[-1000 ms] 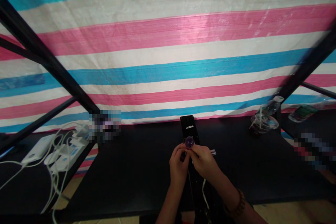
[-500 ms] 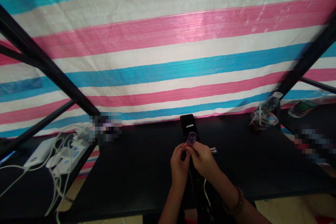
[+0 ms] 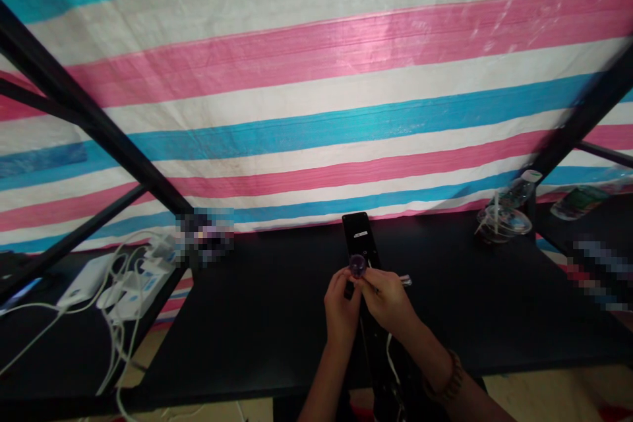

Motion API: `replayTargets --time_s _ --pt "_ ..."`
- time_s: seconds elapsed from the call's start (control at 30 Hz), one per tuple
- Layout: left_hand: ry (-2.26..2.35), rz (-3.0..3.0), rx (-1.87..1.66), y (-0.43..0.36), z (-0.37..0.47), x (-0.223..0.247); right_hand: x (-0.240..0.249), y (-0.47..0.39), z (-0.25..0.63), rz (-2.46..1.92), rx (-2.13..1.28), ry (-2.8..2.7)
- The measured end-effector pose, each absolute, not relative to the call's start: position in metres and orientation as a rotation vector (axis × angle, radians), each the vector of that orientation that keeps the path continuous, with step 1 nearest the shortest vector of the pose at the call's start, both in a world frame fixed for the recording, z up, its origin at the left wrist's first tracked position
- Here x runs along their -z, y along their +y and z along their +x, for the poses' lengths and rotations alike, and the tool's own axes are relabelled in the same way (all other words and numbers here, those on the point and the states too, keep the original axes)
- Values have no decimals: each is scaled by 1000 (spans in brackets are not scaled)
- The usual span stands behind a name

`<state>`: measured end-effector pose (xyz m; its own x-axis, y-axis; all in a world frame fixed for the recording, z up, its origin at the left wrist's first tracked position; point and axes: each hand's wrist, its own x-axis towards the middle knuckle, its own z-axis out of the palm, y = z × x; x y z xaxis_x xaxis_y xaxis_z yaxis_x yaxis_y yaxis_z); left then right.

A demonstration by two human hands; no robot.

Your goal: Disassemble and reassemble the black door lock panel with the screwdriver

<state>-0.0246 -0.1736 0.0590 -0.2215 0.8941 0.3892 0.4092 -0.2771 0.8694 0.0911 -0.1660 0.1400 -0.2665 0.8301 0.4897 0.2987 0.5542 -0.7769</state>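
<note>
A small round purple object (image 3: 357, 266) is held up between the fingertips of both hands. My left hand (image 3: 341, 300) pinches it from the left, its fingers curled. From the right, my right hand (image 3: 386, 297) grips its lower side with thumb and fingers. Just behind them lies a long black device (image 3: 356, 227) with a small white label, partly hidden by the hands. A small pale item (image 3: 405, 280) sticks out to the right of my right hand. What lies inside the fingertips is hidden.
On the left are a white power strip (image 3: 133, 300), tangled white cables and a white box (image 3: 89, 280). Clear plastic cups (image 3: 504, 224) and a bottle (image 3: 521, 188) stand at the back right. Dark metal posts rise on both sides before a striped sheet (image 3: 346, 119).
The purple object has tipped and dropped slightly between the fingers. The whole view has shifted a little, and both hands still hold the object.
</note>
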Motion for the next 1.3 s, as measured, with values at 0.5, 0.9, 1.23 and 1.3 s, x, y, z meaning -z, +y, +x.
replayTargets --time_s 0.5,0.9,1.23,1.3 --pt "1554 1611 -1524 -172 -25 -57 -142 -164 93 -955 -741 -1797" --pt "1521 1636 -1488 -173 -29 -62 -140 -163 102 -934 -722 -1843" --pt "1497 1581 -1451 -175 -30 -63 -141 -160 93 -956 -784 -1627" --pt "1493 1598 -1459 -174 -31 -61 -143 -162 93 -909 -796 -1709"
